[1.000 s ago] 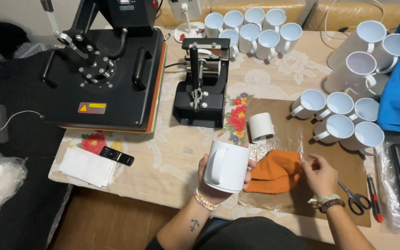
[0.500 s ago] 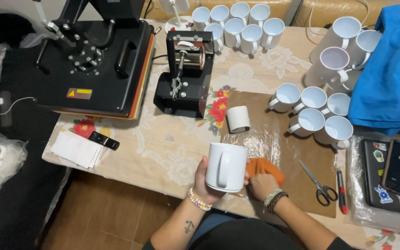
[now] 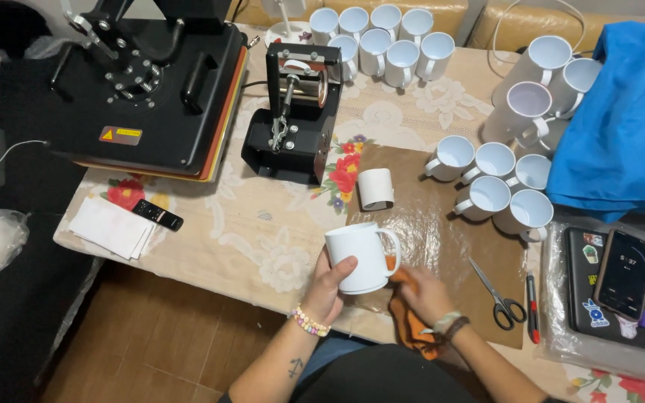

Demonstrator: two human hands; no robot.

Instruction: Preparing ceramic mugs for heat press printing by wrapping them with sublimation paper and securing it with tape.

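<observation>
Left hand [image 3: 331, 287] clamped round white mug [image 3: 360, 257], held upright above counter [image 3: 263, 239] edge. Right hand [image 3: 425, 292] closed on orange cloth [image 3: 410, 328] touching mug's handle side. Judgement: steady grip, wipe evenly, avoid fingerprints.

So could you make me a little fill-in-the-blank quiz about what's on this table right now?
1. The left hand holds a plain white ceramic ____ by its body.
2. The right hand presses a crumpled ____ cloth beside it.
3. The black-handled scissors lie on the sheet of ____ paper.
4. The black mug press stands to the ____ of the big flat heat press.

Missing words: mug; orange; brown; right
</observation>
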